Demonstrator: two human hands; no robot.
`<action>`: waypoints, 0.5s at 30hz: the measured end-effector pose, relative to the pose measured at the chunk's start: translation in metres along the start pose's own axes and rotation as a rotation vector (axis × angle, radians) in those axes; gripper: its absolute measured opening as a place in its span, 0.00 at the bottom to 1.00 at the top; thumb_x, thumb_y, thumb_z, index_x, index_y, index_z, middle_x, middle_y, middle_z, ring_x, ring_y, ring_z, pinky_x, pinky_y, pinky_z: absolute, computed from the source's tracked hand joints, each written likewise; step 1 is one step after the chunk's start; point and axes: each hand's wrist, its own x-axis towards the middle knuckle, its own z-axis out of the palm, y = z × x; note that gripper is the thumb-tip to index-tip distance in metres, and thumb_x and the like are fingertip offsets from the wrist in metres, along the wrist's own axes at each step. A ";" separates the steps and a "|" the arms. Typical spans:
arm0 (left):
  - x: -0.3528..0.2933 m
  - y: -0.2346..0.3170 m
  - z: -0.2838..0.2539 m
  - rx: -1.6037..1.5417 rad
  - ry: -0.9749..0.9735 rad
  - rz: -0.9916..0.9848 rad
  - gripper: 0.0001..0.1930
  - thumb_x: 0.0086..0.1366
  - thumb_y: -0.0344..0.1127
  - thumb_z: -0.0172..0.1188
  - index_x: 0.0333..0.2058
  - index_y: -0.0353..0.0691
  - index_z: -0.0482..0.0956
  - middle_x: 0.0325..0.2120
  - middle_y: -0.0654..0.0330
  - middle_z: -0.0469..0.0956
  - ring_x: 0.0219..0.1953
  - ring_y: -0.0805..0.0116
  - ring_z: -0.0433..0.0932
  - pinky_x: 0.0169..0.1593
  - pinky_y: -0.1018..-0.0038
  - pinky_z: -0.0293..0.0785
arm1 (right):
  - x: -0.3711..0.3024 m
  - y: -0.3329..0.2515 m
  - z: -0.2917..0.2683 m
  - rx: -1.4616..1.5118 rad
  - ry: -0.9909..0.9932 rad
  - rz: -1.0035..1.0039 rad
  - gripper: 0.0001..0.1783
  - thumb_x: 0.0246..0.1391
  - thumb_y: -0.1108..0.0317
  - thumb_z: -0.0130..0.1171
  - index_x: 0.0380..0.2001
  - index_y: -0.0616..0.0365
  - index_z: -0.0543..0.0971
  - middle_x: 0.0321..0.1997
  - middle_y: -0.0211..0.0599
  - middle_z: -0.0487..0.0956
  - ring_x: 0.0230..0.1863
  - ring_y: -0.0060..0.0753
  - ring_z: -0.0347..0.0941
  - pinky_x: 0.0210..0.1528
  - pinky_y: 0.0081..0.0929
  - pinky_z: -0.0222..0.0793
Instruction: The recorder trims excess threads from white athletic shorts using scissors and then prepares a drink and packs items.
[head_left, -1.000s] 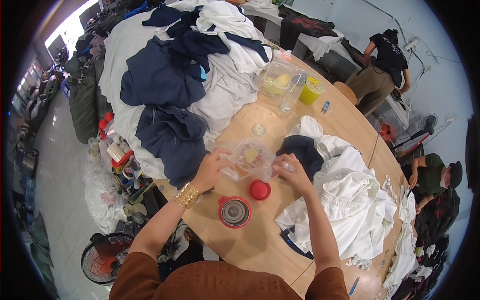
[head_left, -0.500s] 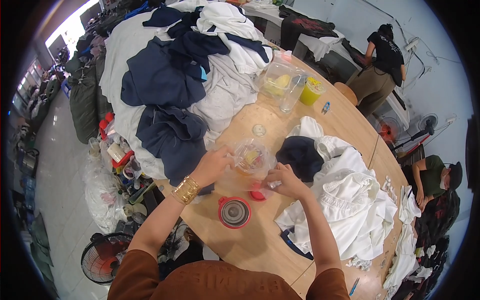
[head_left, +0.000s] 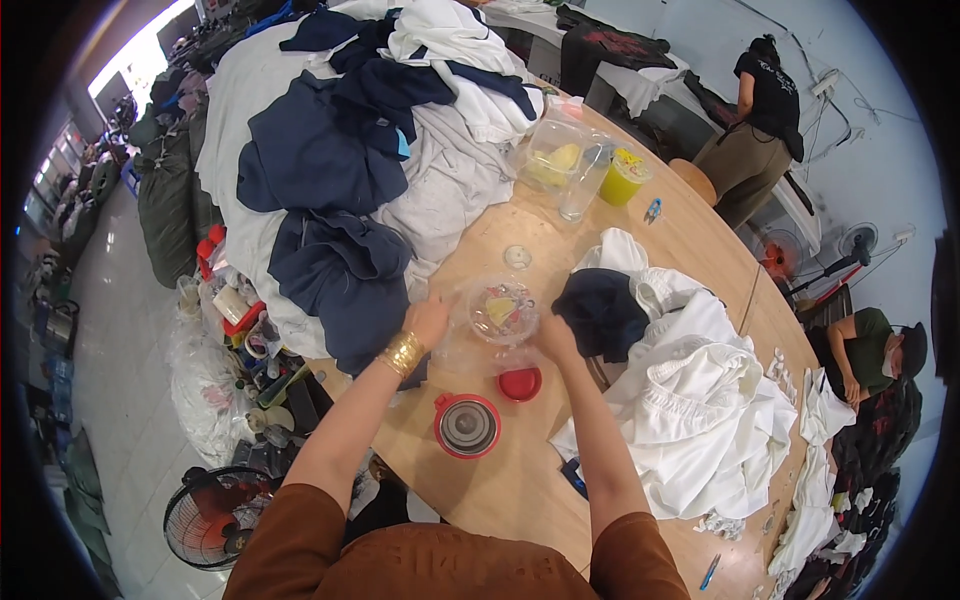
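A clear plastic bag (head_left: 455,352) is spread over the table in front of me, around a round clear cup (head_left: 503,309) with yellow and reddish pieces showing through. My left hand (head_left: 428,321), below a gold bracelet, is closed on the bag's left side. On the opposite side my right hand (head_left: 555,337) is closed too, gripping the bag's edge; its fingertips are partly hidden. Nearer to me stands an open flask (head_left: 468,425) with a red rim and a metal inside. Its likely lid, a red round cap (head_left: 519,384), lies just beyond it.
Navy, grey and white garments (head_left: 325,150) are heaped at the left; white garments (head_left: 690,400) lie at the right. Farther back are a clear bag with yellow fruit (head_left: 553,165), a green cup (head_left: 625,180) and small blue snips (head_left: 653,210). A fan (head_left: 218,517) stands lower left. Two people work at right.
My right hand has moved up and slightly left, and my left hand slightly left. The bag sits lower and flatter around the cup, and the red cap now shows fully.
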 end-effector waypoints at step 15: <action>-0.025 0.062 -0.066 -0.420 0.163 0.122 0.34 0.44 0.35 0.64 0.54 0.53 0.67 0.57 0.52 0.56 0.61 0.48 0.52 0.60 0.58 0.50 | -0.080 -0.036 -0.033 0.340 0.516 -0.254 0.23 0.35 0.66 0.65 0.40 0.47 0.77 0.46 0.36 0.70 0.48 0.40 0.65 0.49 0.34 0.59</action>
